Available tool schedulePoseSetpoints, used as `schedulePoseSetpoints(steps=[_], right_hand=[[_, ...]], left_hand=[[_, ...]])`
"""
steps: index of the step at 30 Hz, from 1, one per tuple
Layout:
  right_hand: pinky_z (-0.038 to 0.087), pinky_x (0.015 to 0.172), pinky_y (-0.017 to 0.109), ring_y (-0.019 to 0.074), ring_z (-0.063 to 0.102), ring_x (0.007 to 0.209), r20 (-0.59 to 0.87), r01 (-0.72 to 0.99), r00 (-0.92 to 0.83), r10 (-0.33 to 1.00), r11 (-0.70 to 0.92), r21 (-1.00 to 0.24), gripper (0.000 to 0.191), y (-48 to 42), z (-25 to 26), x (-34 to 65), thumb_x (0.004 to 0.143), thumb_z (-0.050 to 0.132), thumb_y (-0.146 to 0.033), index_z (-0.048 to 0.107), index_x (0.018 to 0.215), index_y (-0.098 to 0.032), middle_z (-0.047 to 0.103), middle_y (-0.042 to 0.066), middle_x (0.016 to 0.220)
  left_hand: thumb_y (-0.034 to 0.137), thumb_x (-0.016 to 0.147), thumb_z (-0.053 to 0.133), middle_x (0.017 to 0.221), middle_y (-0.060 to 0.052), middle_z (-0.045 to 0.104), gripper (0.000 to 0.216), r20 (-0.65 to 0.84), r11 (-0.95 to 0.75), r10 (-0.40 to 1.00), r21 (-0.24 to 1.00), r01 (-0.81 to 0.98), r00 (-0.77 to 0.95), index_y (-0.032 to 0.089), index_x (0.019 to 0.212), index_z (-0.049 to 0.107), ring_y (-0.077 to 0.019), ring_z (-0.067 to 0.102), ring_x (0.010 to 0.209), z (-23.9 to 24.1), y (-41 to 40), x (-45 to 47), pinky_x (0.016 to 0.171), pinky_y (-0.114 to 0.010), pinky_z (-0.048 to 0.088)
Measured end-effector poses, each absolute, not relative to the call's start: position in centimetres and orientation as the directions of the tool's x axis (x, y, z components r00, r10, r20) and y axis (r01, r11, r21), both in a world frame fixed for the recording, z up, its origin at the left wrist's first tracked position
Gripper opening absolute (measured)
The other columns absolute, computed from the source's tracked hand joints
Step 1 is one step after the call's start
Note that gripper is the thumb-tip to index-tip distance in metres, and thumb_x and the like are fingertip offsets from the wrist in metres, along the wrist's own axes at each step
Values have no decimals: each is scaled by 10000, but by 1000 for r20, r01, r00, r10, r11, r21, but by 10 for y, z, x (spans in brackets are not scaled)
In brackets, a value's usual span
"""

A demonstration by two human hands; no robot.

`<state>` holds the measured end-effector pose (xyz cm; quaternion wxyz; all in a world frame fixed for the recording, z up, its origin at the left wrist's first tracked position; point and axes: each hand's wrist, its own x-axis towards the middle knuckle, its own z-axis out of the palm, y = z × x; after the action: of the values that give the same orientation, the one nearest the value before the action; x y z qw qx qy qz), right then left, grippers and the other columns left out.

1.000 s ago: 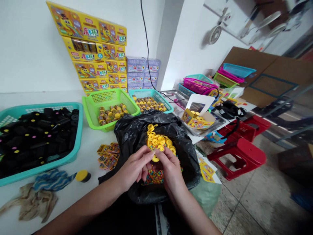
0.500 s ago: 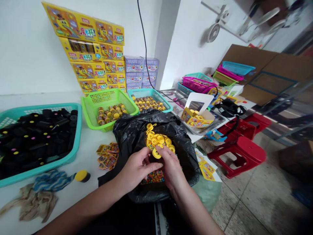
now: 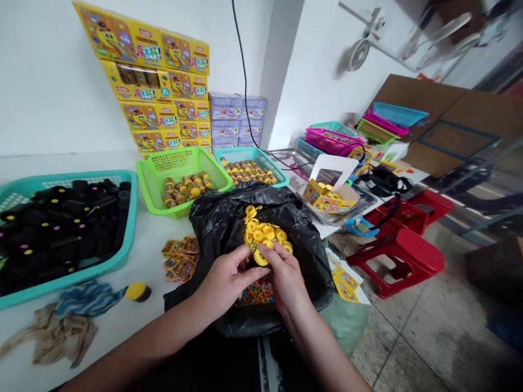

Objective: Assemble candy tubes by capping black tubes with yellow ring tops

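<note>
Two hands over an open black bag (image 3: 318,272), seen from above. My right hand (image 3: 288,275) pinches a yellow cap (image 3: 260,258) near its edge, between thumb and fingertips. My left hand (image 3: 223,280) lies at nine o'clock to it, thumb stretched toward the cap, other fingers curled; their tips are hidden, so I cannot tell whether they grip anything. Chief risk: the pinch looks slight — a slip of my fingertips would drop the cap among the coloured beads (image 3: 257,295) at six o'clock. Second risk: the pile of yellow caps (image 3: 258,235) at twelve o'clock sits just beyond my fingers, and a careless knuckle could slide some of it over the beads. Third risk: the bag's mouth is loose film, so a forearm pressing down might fold it inward. Pose: forearms enter low, left from eight o'clock, right from five — hands turned inward, facing. A lone lidded cup (image 3: 139,292) lies well apart at nine o'clock.
</note>
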<state>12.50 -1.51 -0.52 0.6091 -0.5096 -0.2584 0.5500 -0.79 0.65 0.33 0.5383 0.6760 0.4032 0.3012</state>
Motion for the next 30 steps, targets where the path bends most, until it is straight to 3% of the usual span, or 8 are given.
schedulePoseSetpoints(steps=[10, 16, 22, 30], right_hand=[[343, 354, 207, 79, 430, 416, -309, -462, 180, 934, -197, -865, 273, -15, -2, 125, 651, 799, -410, 634, 678, -195, 547, -48, 571], [363, 383, 215, 82, 429, 419, -231, -403, 218, 948, -128, -906, 269, -16, -3, 122, 664, 777, -395, 591, 643, -202, 536, -56, 567], [250, 351, 212, 87, 452, 353, -304, -312, 130, 944, -252, -916, 287, -21, -1, 121, 762, 666, -487, 603, 741, -208, 535, -57, 524], [198, 332, 219, 57, 319, 364, -313, -493, 205, 927, -179, -851, 228, -18, 1, 118, 608, 772, -334, 594, 630, -194, 486, -72, 522]], left_hand=[[461, 829, 653, 624, 63, 507, 297, -83, -17, 854, 982, 187, 514, 185, 825, 544, -81, 447, 460, 3, 4, -11, 431, -200, 334], [611, 904, 468, 447, 85, 427, 422, -183, 116, 850, 980, 164, 493, 198, 852, 533, -82, 408, 363, 6, 4, -10, 365, -176, 279], [618, 881, 512, 483, 72, 454, 417, -192, 164, 852, 981, 99, 486, 203, 873, 550, -87, 403, 384, 6, 2, -11, 345, -179, 272], [530, 891, 575, 587, 61, 448, 355, -187, 237, 843, 971, -37, 504, 187, 816, 523, -67, 426, 481, 3, -3, -9, 397, -172, 277]])
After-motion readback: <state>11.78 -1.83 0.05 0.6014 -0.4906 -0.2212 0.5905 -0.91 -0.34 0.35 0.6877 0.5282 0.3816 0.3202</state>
